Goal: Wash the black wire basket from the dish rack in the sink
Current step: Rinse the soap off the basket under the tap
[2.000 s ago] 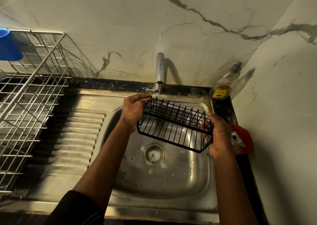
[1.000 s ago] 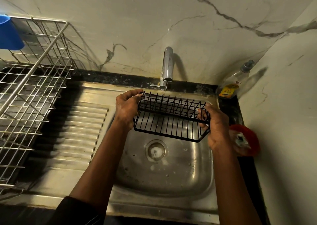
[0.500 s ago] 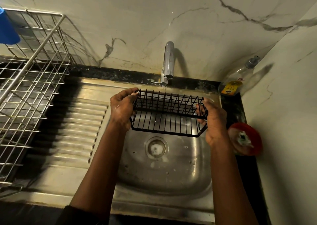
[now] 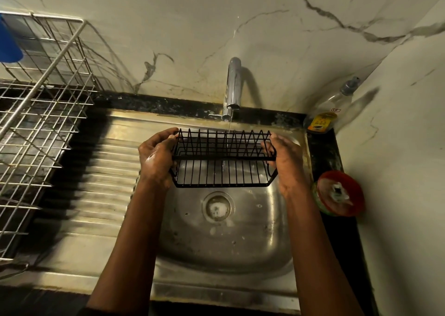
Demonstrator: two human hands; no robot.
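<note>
Sink first: stainless steel sink (image 4: 284, 255) with a ribbed drainboard on its left side, round drain (image 4: 218, 207) in the middle of the bowl. Silver wire dish rack (image 4: 41, 127) sits at the counter's left edge, past the drainboard; blue plastic item (image 4: 8, 41) at its far left corner, cut off by the frame. Chrome tap (image 4: 233, 86) at the sink's back edge, thin stream of water (image 4: 229, 125) running. Black rectangular wire basket (image 4: 222, 159) is held over the bowl, above the drain, level, with the stream falling through its back wall wires. My left hand (image 4: 156, 159) is clamped on the basket's left end, my right hand (image 4: 285, 163) on its right end, fingers curled round the rim wires. Clear soap bottle with a yellow label (image 4: 330, 113) stands in the counter's back right corner. Red round lidded tub (image 4: 339, 192) sits on the counter's right edge, beside my right wrist.
</note>
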